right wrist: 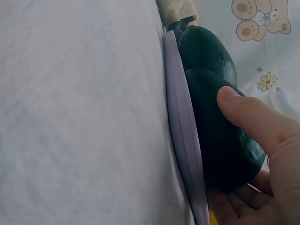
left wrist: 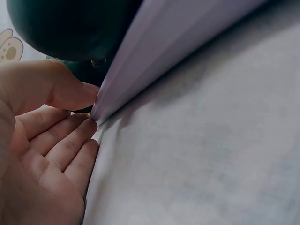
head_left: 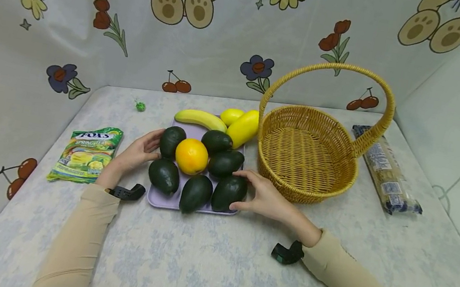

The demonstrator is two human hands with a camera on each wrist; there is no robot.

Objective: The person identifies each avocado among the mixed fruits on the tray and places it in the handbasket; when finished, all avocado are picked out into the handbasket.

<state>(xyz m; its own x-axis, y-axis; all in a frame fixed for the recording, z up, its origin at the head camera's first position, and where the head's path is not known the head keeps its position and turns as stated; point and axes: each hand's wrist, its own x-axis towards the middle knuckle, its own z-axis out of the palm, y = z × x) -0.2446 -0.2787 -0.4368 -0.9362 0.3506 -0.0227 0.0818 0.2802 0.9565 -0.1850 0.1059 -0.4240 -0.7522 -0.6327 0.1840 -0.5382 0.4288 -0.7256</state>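
The person's right hand (head_left: 264, 197) is gripping an avocado (head_left: 229, 195) at the near right corner of the purple tray (head_left: 169, 204), the thumb pressing one side and the fingers curling round the other. The left hand (head_left: 134, 153) is resting at the tray's left edge, fingers loosely stretched and thumb touching the rim, just beside another avocado (head_left: 171, 142). Six dark avocados in all are crowding the tray, and an orange (head_left: 191, 156) is sitting among them. A banana (head_left: 200, 119) is lying along the tray's far edge, while a lemon (head_left: 231, 116) and a long yellow fruit (head_left: 243, 128) are resting towards its far right corner. Just right of the tray, a wicker basket (head_left: 300, 160) is standing on the desk (head_left: 147, 256); a clear packet (head_left: 389, 173) is lying farther right. A green candy bag (head_left: 86, 155) is lying left of the tray.
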